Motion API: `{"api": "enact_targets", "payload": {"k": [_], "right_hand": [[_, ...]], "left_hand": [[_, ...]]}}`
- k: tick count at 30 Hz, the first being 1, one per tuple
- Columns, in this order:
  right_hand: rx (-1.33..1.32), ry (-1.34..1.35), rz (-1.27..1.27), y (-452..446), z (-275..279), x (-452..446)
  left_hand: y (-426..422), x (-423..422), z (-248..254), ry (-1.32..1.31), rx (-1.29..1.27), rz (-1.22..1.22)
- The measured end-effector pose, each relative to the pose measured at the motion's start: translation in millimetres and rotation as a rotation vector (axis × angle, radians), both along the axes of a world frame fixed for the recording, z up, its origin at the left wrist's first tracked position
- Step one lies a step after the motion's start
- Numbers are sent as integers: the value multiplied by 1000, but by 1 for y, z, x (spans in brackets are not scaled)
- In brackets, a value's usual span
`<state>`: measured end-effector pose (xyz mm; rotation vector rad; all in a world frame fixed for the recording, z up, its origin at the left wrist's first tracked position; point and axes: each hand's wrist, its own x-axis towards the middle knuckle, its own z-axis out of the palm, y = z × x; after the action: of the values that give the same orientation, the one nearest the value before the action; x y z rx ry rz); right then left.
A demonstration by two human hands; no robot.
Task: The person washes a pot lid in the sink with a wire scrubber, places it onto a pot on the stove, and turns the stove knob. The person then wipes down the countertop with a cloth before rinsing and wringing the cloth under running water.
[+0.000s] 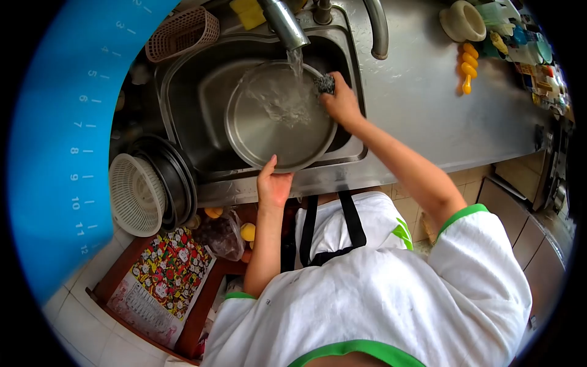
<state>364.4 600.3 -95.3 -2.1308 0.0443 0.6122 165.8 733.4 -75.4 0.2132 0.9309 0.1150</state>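
Observation:
A round steel pan (263, 131) is held over the sink (205, 101), with water from the faucet (286, 27) running into it. My left hand (273, 183) grips the pan's near rim, its thumb over the edge and the other fingers hidden beneath. At the pan's far right rim, my right hand (342, 103) is closed on a dark steel wool scrubber (326, 84). Clear water ripples over the upper part of the pan's bottom.
A pink basket (183, 33) and a yellow cloth (247, 12) lie behind the sink. White (136, 196) and dark basins lean at its left. On the right counter (409, 110) are a stone mortar (463, 21) and a yellow twisted object (469, 67).

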Motion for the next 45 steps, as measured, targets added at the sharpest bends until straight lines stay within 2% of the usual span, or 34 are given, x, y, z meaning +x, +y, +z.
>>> {"api": "enact_targets", "payload": {"k": [2,4,5,6,7,8,9,10,11,12,14,15,16,17,19,20,22,24,26,28,29,31,32,33,34,35,37,38,40,41,43,44,45], "right_hand": [[2,-26,166,-5,-4,26],[45,-193,306,-4,-9,49],[69,-174,374,-1,-9,59],[92,-158,436,2,-7,66],[88,-156,424,8,-2,70],[155,-82,498,16,5,71],[224,-9,574,22,6,71],[224,-7,567,29,0,73],[303,120,562,34,-9,73],[384,244,557,38,-10,72],[338,144,509,34,-15,70],[442,182,350,32,-21,65],[543,220,192,30,-26,58],[545,224,186,29,-35,47],[656,321,-225,29,-54,26],[619,357,-347,33,-56,11],[635,393,-654,47,-70,-25],[783,580,-864,67,-108,-70],[787,1044,-935,79,-55,-102],[923,1267,-1008,98,-34,-126],[921,1268,-1006,97,-40,-128],[857,1421,-939,89,-52,-126],[467,1189,-895,78,-30,-106],[605,996,-895,61,-37,-93],[559,728,-812,49,-76,-80],[537,602,-585,33,-70,-56],[369,545,-281,17,-68,-19],[136,421,-57,13,-70,1],[-96,152,208,15,-45,36],[-93,138,217,18,-39,51],[31,-33,504,24,-30,72],[28,-38,507,26,-17,77],[143,-38,566,29,-4,83]], "left_hand": [[4,6,12,72,84,-215],[38,9,-9,192,204,-348],[61,18,-12,259,265,-400],[84,32,-5,221,315,-486],[100,47,-10,250,436,-543],[114,63,-15,392,596,-643],[122,81,2,254,510,-745],[124,97,8,423,492,-723],[137,105,2,317,460,-801],[147,107,-2,322,461,-808],[156,116,-6,195,476,-749],[149,116,-2,286,596,-666],[148,112,-4,289,593,-676],[149,106,-11,291,609,-542],[162,92,-51,216,599,-291],[152,94,-44,217,602,-294],[113,94,-24,276,676,-70],[92,87,-25,239,618,-48],[69,83,-26,107,753,38],[45,82,-8,145,713,76],[39,79,-4,200,721,71],[32,72,9,228,723,86],[36,66,14,222,725,89],[42,59,16,242,723,43],[46,52,20,267,720,-1],[44,48,28,266,726,-29],[51,40,31,291,708,-81],[54,38,30,313,680,-144],[59,35,18,330,642,-134],[61,32,11,363,525,-204],[63,17,-16,371,297,-316],[60,13,-29,342,185,-358],[48,19,-23,347,108,-370]]}}
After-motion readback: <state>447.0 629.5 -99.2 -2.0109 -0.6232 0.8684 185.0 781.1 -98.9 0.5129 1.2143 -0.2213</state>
